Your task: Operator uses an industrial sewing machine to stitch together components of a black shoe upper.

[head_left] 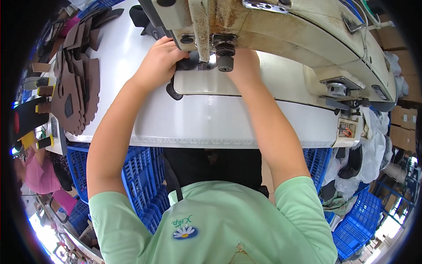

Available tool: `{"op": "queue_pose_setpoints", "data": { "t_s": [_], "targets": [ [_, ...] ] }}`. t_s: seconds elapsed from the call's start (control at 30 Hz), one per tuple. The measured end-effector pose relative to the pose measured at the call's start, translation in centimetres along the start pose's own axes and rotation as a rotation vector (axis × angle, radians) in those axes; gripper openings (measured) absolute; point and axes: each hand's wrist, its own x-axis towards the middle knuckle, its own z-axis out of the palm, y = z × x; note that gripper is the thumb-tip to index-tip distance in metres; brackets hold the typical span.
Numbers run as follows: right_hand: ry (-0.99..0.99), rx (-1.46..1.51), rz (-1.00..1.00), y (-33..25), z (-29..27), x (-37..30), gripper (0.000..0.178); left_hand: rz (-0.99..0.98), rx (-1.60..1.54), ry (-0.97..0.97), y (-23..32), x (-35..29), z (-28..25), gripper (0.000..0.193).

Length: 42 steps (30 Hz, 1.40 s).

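A cream sewing machine (281, 35) with worn, brown-stained paint stands over the white table. To the left of its needle area, my left hand (160, 61) is closed on a dark, leather-like piece (188, 62), part of which shows beside the thumb. More black material (151, 30) lies beyond that hand, partly behind the machine head. My right hand (244, 66) reaches in on the other side of the head, which hides its fingers. The needle and the spot under the presser foot are also hidden.
Brown scallop-edged cut pieces (72, 92) are stacked at the left. A ruler strip (198, 143) runs along the table's front edge. Blue crates (143, 176) stand below. A small tray (347, 128) sits at the right corner. Another person in pink (41, 171) is at far left.
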Motion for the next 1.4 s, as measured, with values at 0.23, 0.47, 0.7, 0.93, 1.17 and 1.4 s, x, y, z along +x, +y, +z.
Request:
{"op": "queue_pose_setpoints", "data": {
  "t_s": [0.23,0.47,0.7,0.93,1.17,1.4],
  "targets": [
    [-0.025,-0.018,0.004,-0.3,0.1,0.2,0.027,-0.011,0.023,-0.002,-0.3,-0.4,0.0,0.035],
    [-0.052,-0.009,-0.013,0.7,-0.6,0.4,0.021,0.052,0.068,-0.007,0.0,0.8,0.0,0.037],
    [-0.484,0.537,-0.285,0.1,-16.8,-9.4,0.019,-0.011,0.149,-0.058,0.2,-0.6,-0.3,0.041],
    [1.104,0.335,0.071,18.1,-30.9,-10.7,0.044,0.005,0.165,-0.045,-0.6,-0.3,0.3,0.039],
    [0.797,0.799,0.108,26.5,-30.4,-7.1,0.057,0.04,0.168,-0.027,0.5,0.5,-0.1,0.04],
    [0.733,0.066,0.259,23.2,-38.1,-0.1,0.054,0.011,0.203,-0.038,1.1,-0.3,-0.7,0.039]
  ]
}}
